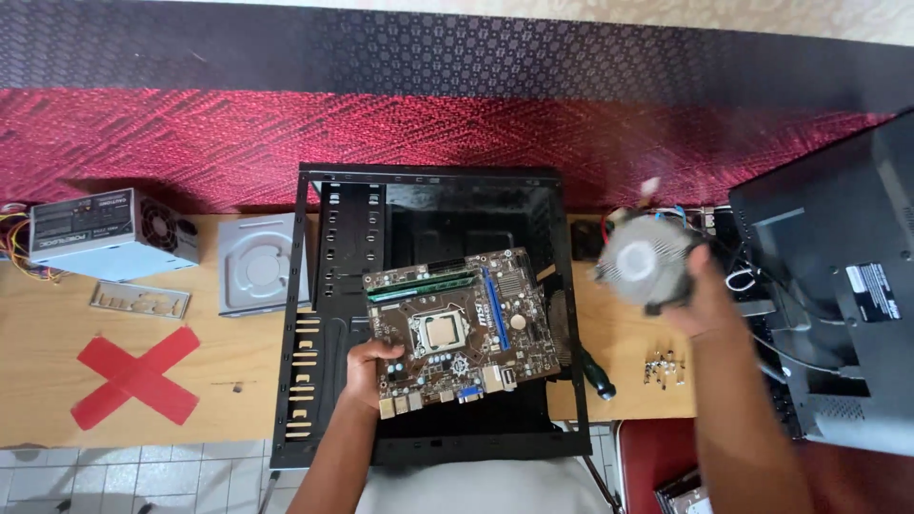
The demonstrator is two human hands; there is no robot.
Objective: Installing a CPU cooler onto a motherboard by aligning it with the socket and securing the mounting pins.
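White rectangular label (872,291) with dark print, right side of frame, stuck on the back of the black monitor (838,286) at the right edge; slightly tilted, lying on the monitor's raised rear panel. Monitor's screen face not in view.

Dark label (92,213) with pale print, upper left of frame, on the top face of the grey power supply box (109,235); rectangular, covers most of the top.

Red tape cross (136,377), lower left of frame, flat on the wooden tabletop (57,314); two broad strips crossed as an X mark, below the power supply box.

No packages seen.
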